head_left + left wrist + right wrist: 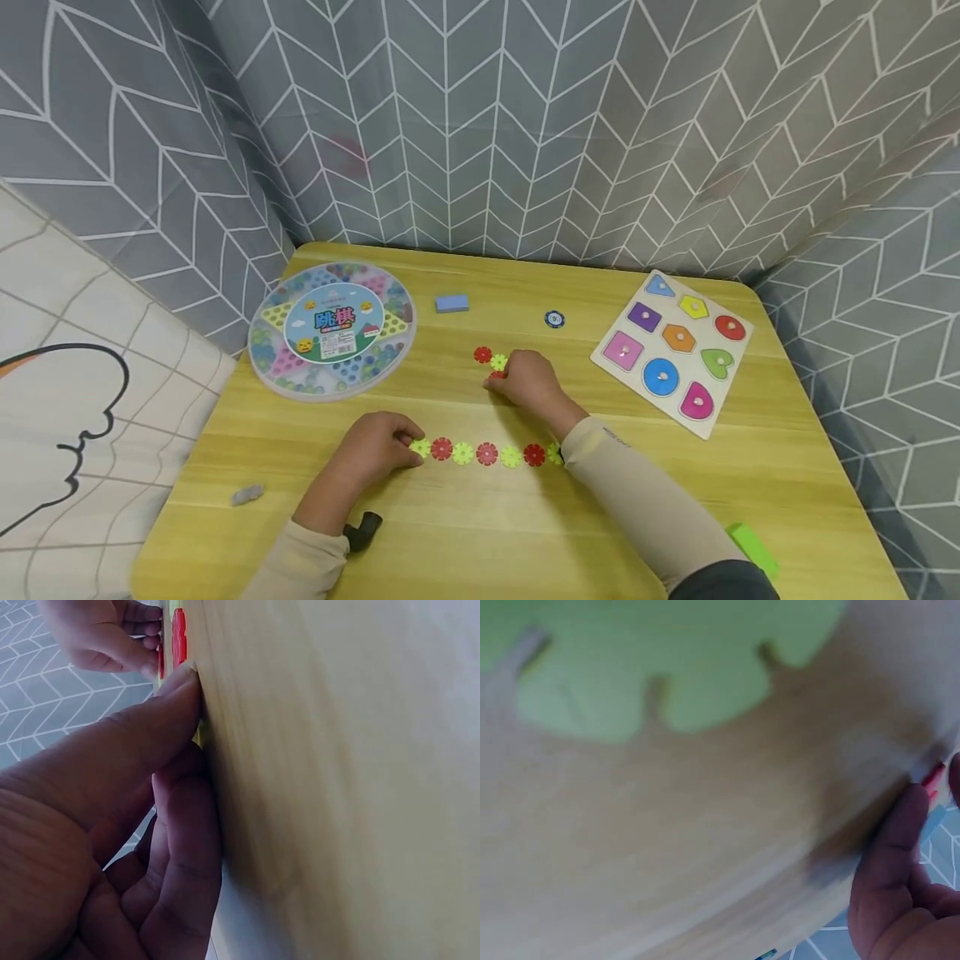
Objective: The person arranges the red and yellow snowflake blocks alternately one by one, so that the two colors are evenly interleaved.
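Note:
A row of flower-shaped plastic discs, yellow-green and red by turns, lies across the table. At its left end, my left hand (372, 452) pinches a yellow-green disc (420, 448) between thumb and fingers, low against the tabletop in the left wrist view. Beyond the row, my right hand (534, 387) pinches a red disc (932, 778), mostly covered by the fingers. Just past those fingertips lie another yellow-green disc (498, 362) and a red disc (483, 355). The right sleeve partly hides the row's last yellow-green disc (554, 453), which looms large in the right wrist view.
A round Chinese checkers set (335, 321) lies at the back left. A blue block (452, 303) and a poker chip (554, 319) are toward the back. The shape puzzle board (630, 379) lies right, a green block (752, 548) front right, a grey piece (247, 495) front left.

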Demonstrator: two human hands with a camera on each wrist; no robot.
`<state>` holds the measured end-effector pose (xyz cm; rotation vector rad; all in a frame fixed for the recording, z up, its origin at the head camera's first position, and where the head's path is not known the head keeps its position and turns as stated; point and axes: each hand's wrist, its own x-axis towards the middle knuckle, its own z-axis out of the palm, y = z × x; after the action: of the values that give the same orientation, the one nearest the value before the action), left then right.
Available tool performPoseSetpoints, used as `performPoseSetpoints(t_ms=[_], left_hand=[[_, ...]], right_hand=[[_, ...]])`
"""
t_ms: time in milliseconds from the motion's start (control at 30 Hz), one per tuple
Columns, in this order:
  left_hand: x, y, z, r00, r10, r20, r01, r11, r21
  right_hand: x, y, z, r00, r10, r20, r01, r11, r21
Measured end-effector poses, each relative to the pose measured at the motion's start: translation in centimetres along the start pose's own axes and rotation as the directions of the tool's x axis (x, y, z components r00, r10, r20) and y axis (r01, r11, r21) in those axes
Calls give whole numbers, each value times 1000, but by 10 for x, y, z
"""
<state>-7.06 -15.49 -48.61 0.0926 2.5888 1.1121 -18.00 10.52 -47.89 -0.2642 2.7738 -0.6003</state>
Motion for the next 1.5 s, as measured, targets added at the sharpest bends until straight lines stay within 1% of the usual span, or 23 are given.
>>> performPoseSetpoints(t_ms=[100,200,267,333,367,400,467,500,533,600,633,700,767,833,933,1000,1067,1167,1233,1267,1367,1400,1500], left_hand=[[0,1,1,1000,7,-6,-6,1000,5],[0,1,1,1000,12,-9,-12,1000,10],[0,0,0,1000,7,-11,-7,1000,9],[0,-1,0,1000,7,-10,-6,1000,7],[0,-1,0,1000,5,-9,-5,1000,5],[0,-1,0,1000,6,-9,-6,1000,3],[0,-3,0,1000,7,-7,-7,1000,0],[1,-3,0,1000,9,-7,-9,1000,-3],[1,-4,0,1000,10,-6,-10,1000,-4],[1,-5,0,1000,7,-6,-7,1000,-10],[2,-5,1,1000,2,-5,-2,1000,-14],[3,-6,1,1000,-6,-1,6,1000,-20],[5,-6,0,1000,-17,5,17,1000,-25],[6,-6,-1,1000,-25,14,25,999,-22],[6,-4,-2,999,-29,23,30,999,-14],[6,-2,-3,999,-33,28,33,999,-13],[5,-2,-3,999,-35,27,35,999,-14],[5,-2,-3,999,-35,24,35,999,-17],[5,-3,-2,999,-33,23,34,999,-17],[4,-3,-2,999,-33,21,33,999,-17],[4,-3,-2,999,-30,18,30,999,-17],[4,-3,-2,999,-29,17,29,999,-17],[4,-3,-3,1000,-24,17,24,1000,-19]], right_hand=[[0,0,0,1000,5,-2,-5,1000,-9],[-2,1,-2,1000,-1,11,0,1000,31],[-4,4,-3,1000,-29,6,29,995,95],[-9,9,-3,998,-57,19,51,969,241],[-12,13,-4,997,-67,27,55,943,329],[-15,18,-4,996,-75,41,51,904,425],[-23,31,-4,994,-84,77,19,792,611],[-27,38,-6,992,-78,98,-9,734,679],[-32,45,-7,991,-71,114,-35,685,727],[-44,63,-12,989,-55,140,-74,634,770],[-50,72,-16,988,-45,148,-87,624,776],[-65,89,-25,986,-29,166,-110,637,763],[-80,105,-32,983,-18,181,-123,667,734],[-94,118,-35,981,-20,193,-126,690,713],[-111,128,-33,977,-6,215,-151,696,702],[-119,128,-30,978,1,207,-146,715,684],[-122,124,-26,985,19,173,-127,755,643],[-124,117,-22,995,43,87,-82,854,513],[-125,113,-19,997,58,43,-71,900,429],[-125,111,-18,998,61,29,-68,916,395],[-124,108,-17,997,77,17,-78,937,341],[-124,108,-17,996,85,23,-87,935,344],[-120,107,-23,992,114,48,-124,912,392]])
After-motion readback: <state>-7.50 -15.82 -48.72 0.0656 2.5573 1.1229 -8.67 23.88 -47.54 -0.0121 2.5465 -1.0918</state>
